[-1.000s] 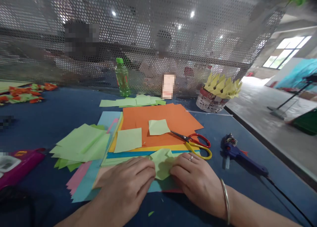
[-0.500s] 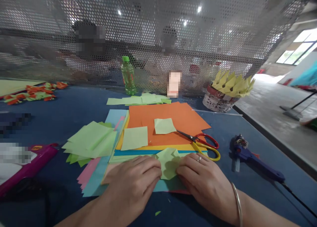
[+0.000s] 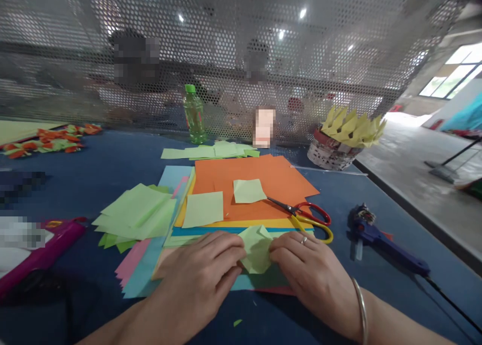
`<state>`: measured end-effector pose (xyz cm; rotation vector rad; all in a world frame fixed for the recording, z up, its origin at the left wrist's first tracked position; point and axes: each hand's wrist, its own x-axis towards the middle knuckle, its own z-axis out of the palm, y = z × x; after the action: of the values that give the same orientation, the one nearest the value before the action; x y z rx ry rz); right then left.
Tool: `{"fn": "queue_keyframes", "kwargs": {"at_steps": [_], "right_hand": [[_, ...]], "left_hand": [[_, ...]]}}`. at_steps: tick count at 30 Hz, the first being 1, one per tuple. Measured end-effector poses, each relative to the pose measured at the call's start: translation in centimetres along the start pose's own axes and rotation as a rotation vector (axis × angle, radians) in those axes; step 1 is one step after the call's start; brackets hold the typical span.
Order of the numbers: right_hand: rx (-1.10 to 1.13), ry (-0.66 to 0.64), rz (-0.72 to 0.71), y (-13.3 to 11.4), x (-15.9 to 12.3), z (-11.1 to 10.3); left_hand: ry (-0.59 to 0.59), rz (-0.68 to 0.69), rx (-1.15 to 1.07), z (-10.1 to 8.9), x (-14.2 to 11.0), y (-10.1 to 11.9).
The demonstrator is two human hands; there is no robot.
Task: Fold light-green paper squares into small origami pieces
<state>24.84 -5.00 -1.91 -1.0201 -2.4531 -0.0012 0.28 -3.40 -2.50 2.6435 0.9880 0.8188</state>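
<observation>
One pale-green creased paper piece (image 3: 256,254), six o'clock on coloured paper stack (image 3: 282,177). Left hand (image 3: 209,264), right hand (image 3: 311,262): narrow grip on opposite edges, seemingly for steadiness. Red-and-yellow-handled metal scissors (image 3: 292,211), two o'clock of piece, within reach.
</observation>
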Motion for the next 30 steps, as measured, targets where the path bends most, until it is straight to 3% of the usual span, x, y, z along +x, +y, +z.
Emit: {"fn": "queue_keyframes", "kwargs": {"at_steps": [14,20,30], "right_hand": [[-0.097,0.003,0.102,0.9,-0.1,0.1],[0.05,-0.077,-0.008,-0.7,0.1,0.3],[0.021,-0.004,-0.01,-0.4,0.4,0.9]], "left_hand": [[-0.053,0.019,-0.111,0.2,-0.1,0.1],[-0.061,-0.004,-0.136,0.2,-0.1,0.2],[-0.003,0.017,-0.101,0.0,0.1,0.2]]}}
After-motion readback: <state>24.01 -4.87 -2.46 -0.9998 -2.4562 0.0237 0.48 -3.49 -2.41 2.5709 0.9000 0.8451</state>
